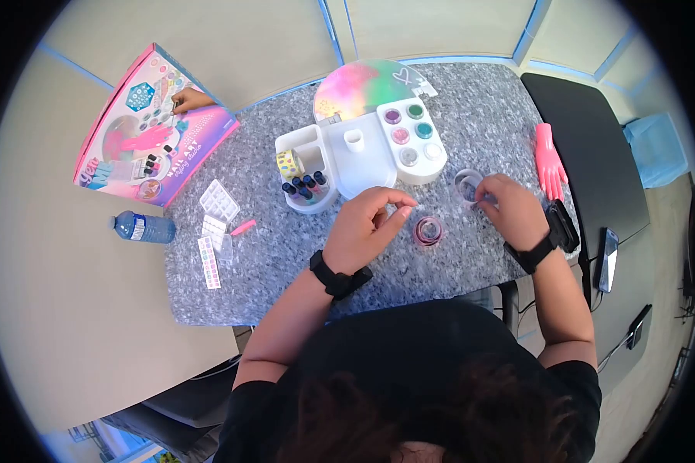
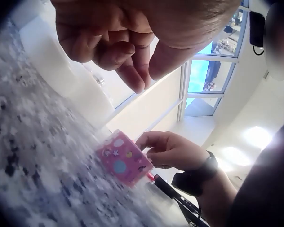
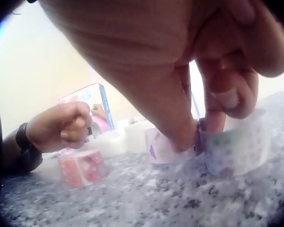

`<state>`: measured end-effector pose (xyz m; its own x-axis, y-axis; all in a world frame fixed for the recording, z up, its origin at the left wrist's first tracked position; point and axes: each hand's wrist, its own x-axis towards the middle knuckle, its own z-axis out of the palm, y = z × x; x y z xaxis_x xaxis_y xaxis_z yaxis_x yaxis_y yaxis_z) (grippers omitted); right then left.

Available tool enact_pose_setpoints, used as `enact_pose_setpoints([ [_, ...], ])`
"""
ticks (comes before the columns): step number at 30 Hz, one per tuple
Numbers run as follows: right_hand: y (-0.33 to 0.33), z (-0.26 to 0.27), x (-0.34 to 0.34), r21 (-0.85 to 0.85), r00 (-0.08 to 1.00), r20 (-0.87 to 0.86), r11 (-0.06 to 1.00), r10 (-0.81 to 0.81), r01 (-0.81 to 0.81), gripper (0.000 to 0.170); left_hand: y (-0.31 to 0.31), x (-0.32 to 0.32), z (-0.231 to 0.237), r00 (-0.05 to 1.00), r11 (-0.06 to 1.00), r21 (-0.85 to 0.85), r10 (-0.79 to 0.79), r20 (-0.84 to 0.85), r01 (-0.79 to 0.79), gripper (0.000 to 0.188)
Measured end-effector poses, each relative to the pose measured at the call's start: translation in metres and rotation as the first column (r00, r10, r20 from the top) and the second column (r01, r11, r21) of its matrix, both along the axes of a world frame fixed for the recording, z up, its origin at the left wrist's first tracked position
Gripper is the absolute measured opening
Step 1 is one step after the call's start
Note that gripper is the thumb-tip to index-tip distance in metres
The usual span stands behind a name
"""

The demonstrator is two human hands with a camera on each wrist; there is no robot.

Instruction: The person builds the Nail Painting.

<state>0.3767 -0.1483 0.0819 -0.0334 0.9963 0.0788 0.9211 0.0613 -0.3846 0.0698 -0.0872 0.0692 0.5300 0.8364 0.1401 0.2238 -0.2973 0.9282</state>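
My right hand pinches the edge of a pale sticker roll between thumb and finger, low over the table. Right beside it stands a second pale sticker roll with faint green marks; in the head view the two overlap. My left hand hovers over the table with nothing in it, fingers loosely curled and thumb tip close to the fingertips. Between the hands, a pink sticker roll sits on the table; the left wrist view shows stars and dots on its pink side.
Behind the hands stands a white nail studio with glitter pots and polish bottles. A pink model hand lies at right. Sticker sheets, a water bottle and the kit box are at left.
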Motion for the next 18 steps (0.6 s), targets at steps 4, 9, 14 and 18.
enact_pose_setpoints([
  [4,-0.022,0.011,-0.021,0.045,1.000,-0.012,0.999,-0.005,0.005,0.011,-0.003,0.004,0.004,0.996,0.996,0.055,-0.067,-0.057,0.070,0.019],
  [9,-0.032,0.023,-0.041,0.204,0.991,-0.077,0.975,0.110,-0.092,0.011,-0.011,0.013,-0.003,0.996,0.990,0.121,-0.082,0.019,0.080,0.030],
  [14,-0.044,0.023,-0.063,0.276,0.959,-0.048,0.926,0.279,-0.256,0.012,-0.016,0.005,0.010,1.000,1.000,-0.021,-0.014,-0.025,0.013,0.047],
  [18,-0.048,0.014,-0.073,0.234,0.968,0.007,0.940,0.253,-0.247,0.012,-0.016,0.003,0.013,0.981,0.998,-0.047,-0.057,-0.183,0.049,0.057],
])
